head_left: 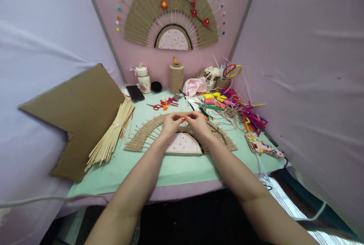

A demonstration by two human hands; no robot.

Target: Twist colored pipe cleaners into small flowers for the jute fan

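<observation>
Both hands meet above a half-round woven twine fan (139, 135) that lies on the table. My left hand (171, 123) and my right hand (196, 123) pinch a small orange piece (183, 117) between their fingertips. It looks like bent pipe cleaner, but the fingers cover most of it. Below the hands is the fan's pale pink dotted half-circle (184, 143), edged in black. A brown twig (221, 132) crosses the fan's right side. Just beyond the fan lie red-handled scissors (156, 106), an orange bent piece (165, 104) and green-handled pliers (212, 106).
Bamboo sticks (112, 135) and cardboard (76, 101) are at left. A phone (135, 93), bottle (143, 80) and twine spool (176, 79) stand behind. Coloured pipe cleaners (253, 118) and a floral-covered glue gun (263, 146) lie right. A finished fan (136, 21) hangs on the back wall.
</observation>
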